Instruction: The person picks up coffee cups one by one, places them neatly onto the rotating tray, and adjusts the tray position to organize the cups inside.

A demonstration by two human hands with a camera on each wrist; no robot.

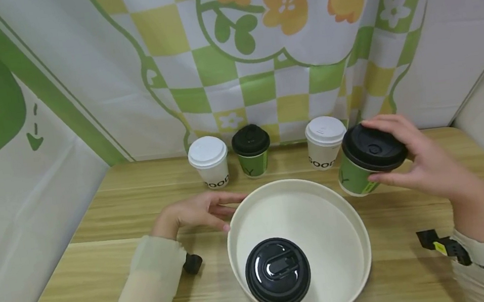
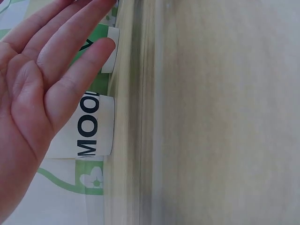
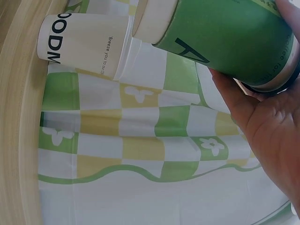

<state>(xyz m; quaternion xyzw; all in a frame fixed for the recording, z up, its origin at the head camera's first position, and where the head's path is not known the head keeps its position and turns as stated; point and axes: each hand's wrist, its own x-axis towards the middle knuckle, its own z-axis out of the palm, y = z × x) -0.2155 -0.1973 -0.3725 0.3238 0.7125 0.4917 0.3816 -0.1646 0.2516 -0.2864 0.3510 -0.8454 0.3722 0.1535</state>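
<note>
My right hand (image 1: pixel 430 167) grips a green paper cup (image 1: pixel 353 177) with a black lid (image 1: pixel 372 146), thumb on the near side and fingers on the far side. In the right wrist view the green cup (image 3: pixel 225 40) is tilted and held above the table. My left hand (image 1: pixel 199 211), fingers extended, has its fingertips at the left rim of a round cream tray (image 1: pixel 326 231); in the left wrist view the palm of the left hand (image 2: pixel 42 79) shows. Inside the tray, at its near left, stands a cup with a glossy black lid (image 1: pixel 278 273), its body hidden beneath.
Along the back edge of the wooden table (image 1: pixel 108 214) stand a white-lidded cup (image 1: pixel 208 160), a green black-lidded cup (image 1: pixel 252 152) and another white-lidded cup (image 1: pixel 325 142) near the held one. A patterned curtain (image 1: pixel 261 87) hangs right behind them.
</note>
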